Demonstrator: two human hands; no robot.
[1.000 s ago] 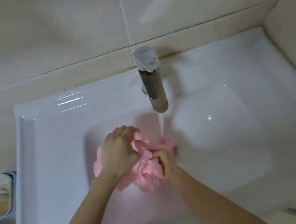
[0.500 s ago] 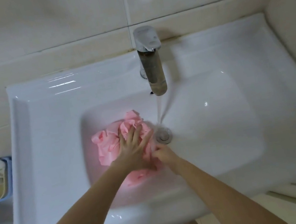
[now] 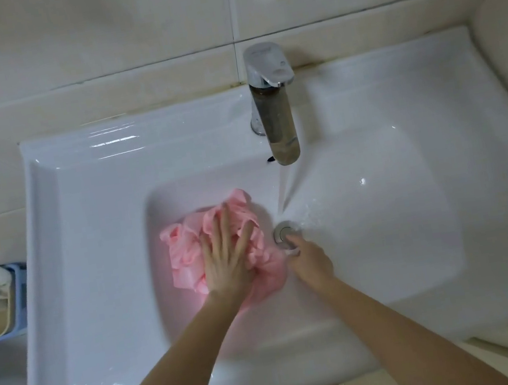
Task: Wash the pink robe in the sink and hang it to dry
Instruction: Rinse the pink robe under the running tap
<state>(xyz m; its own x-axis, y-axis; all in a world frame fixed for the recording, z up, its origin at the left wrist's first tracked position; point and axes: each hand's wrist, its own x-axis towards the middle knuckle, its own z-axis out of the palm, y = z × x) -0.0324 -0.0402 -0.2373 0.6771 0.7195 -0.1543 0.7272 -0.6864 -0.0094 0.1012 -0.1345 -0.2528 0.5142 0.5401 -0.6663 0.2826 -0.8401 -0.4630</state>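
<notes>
At the far left, off the basin, a blue plastic basket (image 3: 18, 298) holds pale cloth and takes no part yet. Next comes the white ceramic sink (image 3: 84, 219), and in the left half of its bowl lies the crumpled pink fabric robe (image 3: 185, 253), bunched in a wet heap. Your left hand (image 3: 228, 259) lies flat on top of it, fingers spread wide and straight, pressing it down rather than gripping anything. Just to the right, your right hand (image 3: 309, 258) is loosely curled beside the robe's edge, its fingertips at the round metal drain plug (image 3: 284, 232); whether it pinches any cloth, I cannot tell. Beyond that, the chrome tap (image 3: 274, 106) runs a stream into the bowl near the drain, missing the robe.

You look to be in the middle of the wash: the robe is wetted and being pressed. By my reading, rinsing, wringing out, turning the tap off and hanging it up all remain.
</notes>
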